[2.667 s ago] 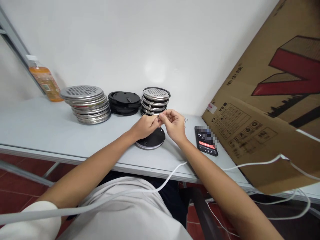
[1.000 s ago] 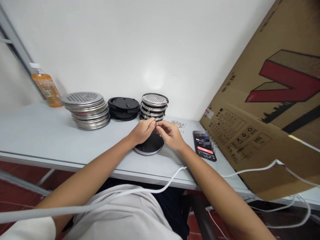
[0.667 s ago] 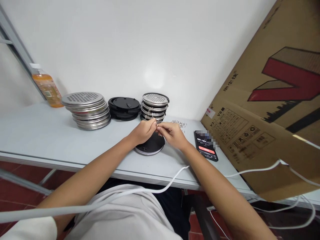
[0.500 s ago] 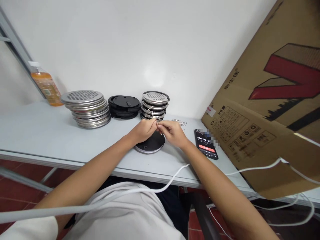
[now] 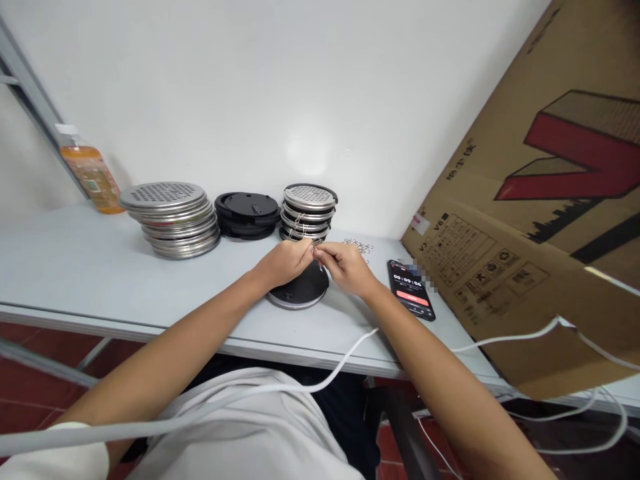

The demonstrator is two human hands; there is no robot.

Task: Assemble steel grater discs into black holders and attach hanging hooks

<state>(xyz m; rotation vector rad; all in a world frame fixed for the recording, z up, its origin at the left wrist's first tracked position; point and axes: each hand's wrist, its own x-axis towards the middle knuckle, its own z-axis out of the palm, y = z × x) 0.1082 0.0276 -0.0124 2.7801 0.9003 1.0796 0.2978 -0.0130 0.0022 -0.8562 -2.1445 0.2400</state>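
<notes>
Hands: the left hand (image 5: pixel 286 261) and right hand (image 5: pixel 345 267) have sunk from above the black disc (image 5: pixel 299 291) to just over it (fingertips pinched together).
Metal rings: the small heap (image 5: pixel 358 246) by the table's back edge, formerly hidden, now shows.

Plain white wall (image 5: pixel 260 87) behind a pale grey table (image 5: pixel 75 267), red tile floor (image 5: pixel 30 400) underneath, metal beam (image 5: pixel 30 100) slanting up the left side. Soft glare on the wall.
</notes>
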